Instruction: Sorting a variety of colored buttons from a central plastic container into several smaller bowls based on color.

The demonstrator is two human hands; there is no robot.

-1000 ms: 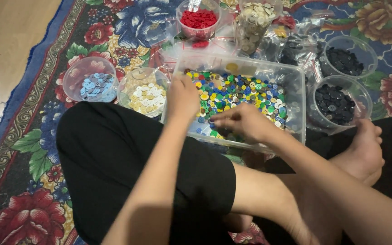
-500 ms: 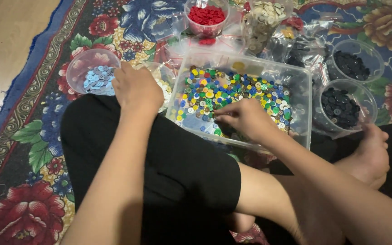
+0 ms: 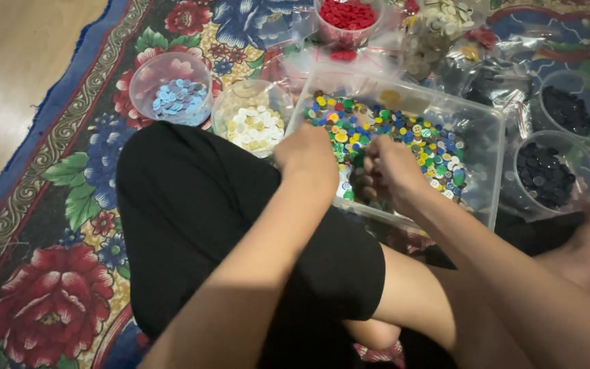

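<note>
Hands meet over the near edge of a clear plastic bin (image 3: 478,137) filled with mixed coloured buttons (image 3: 404,140): the left hand (image 3: 306,158) is curled knuckles-up, its fingertips hidden, so whether it grips anything cannot be told, while the right hand (image 3: 385,172) has its fingers bent together as if pinching, though what they pinch is too small to make out. Beside the bin on the floral rug (image 3: 56,273) stand tubs of blue buttons (image 3: 179,99), cream buttons (image 3: 255,126) and dark buttons (image 3: 544,174), and a tub of red buttons (image 3: 346,14) is cut off at the top edge.
</note>
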